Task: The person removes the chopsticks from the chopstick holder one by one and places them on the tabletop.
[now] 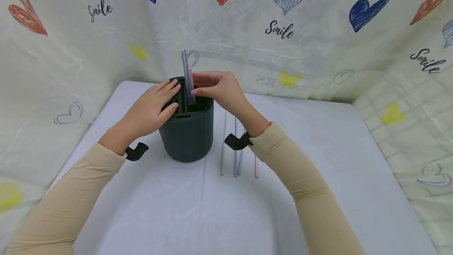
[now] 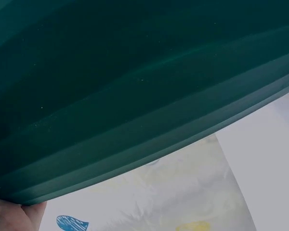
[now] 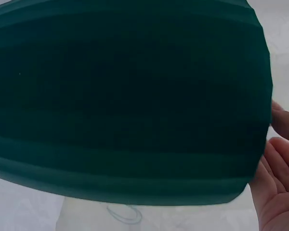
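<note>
A dark green ribbed utensil holder (image 1: 186, 141) stands upright at the far left of the table, its top divided by slots. My left hand (image 1: 150, 109) rests on its left rim and top, fingers extended. With thumb and fingertips, my right hand (image 1: 221, 89) pinches a thin pinkish straw (image 1: 191, 78) at the right-hand opening. Taller bluish-purple straws (image 1: 185, 62) stand upright beside it in the holder. In both wrist views the holder's wall (image 2: 135, 96) fills most of the picture; the right hand's fingers (image 3: 282, 159) show at its rim.
Several loose thin straws lie on the white table right of the holder, among them a green one (image 1: 223, 148) and a pink one (image 1: 256, 166), partly under the right forearm. Behind the table hangs a cloth (image 1: 247, 50) printed with hearts.
</note>
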Demonstrator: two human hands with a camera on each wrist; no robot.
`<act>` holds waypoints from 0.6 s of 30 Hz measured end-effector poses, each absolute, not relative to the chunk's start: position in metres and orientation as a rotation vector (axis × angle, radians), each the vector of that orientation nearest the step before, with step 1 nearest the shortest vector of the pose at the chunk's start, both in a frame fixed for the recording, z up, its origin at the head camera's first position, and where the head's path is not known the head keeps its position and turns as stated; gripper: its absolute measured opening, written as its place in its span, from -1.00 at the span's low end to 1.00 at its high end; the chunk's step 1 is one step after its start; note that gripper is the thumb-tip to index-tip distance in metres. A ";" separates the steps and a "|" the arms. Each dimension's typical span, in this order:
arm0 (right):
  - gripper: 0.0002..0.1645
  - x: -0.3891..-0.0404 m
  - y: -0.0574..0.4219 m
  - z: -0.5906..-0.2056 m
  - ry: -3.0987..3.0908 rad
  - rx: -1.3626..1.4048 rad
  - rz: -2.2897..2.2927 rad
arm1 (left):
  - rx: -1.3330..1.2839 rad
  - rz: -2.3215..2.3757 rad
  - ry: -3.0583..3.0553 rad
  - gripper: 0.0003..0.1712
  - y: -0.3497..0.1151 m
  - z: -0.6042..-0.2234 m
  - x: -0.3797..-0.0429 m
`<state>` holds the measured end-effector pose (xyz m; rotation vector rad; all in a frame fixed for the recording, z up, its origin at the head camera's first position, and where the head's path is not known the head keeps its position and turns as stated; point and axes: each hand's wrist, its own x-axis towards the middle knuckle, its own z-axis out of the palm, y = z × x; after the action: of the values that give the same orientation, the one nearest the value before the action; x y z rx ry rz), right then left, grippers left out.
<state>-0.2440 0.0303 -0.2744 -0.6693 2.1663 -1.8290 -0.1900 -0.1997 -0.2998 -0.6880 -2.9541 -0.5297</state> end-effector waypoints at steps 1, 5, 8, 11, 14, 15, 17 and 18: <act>-0.47 -0.244 0.028 -0.275 2.172 -0.674 -1.824 | -0.689 -0.527 -2.953 -0.32 -0.200 -0.300 -0.190; -0.57 -0.243 0.022 -0.275 2.238 -0.675 -1.789 | -0.694 -0.530 -2.947 -0.32 -0.200 -0.300 -0.190; -0.65 -0.242 0.020 -0.273 2.287 -0.650 -1.769 | -0.698 -0.535 -2.943 -0.32 -0.200 -0.300 -0.189; -0.69 -0.240 0.021 -0.267 2.314 -0.648 -1.773 | -0.697 -0.536 -2.945 -0.32 -0.200 -0.300 -0.189; -0.69 -0.238 0.024 -0.258 2.340 -0.691 -1.801 | -0.695 -0.533 -2.946 -0.32 -0.200 -0.300 -0.189; -0.68 -0.237 0.025 -0.254 2.329 -0.701 -1.830 | -0.694 -0.531 -2.945 -0.32 -0.200 -0.300 -0.190; -0.68 -0.235 0.027 -0.244 2.287 -0.726 -1.909 | -0.692 -0.529 -2.944 -0.32 -0.200 -0.300 -0.190; -0.68 -0.234 0.028 -0.239 2.258 -0.743 -1.956 | -0.691 -0.530 -2.944 -0.31 -0.200 -0.300 -0.190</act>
<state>-0.2335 0.0282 -0.2395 -0.7434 2.2582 -1.9559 -0.1901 -0.2000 -0.3003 -0.6910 -2.9439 -0.5297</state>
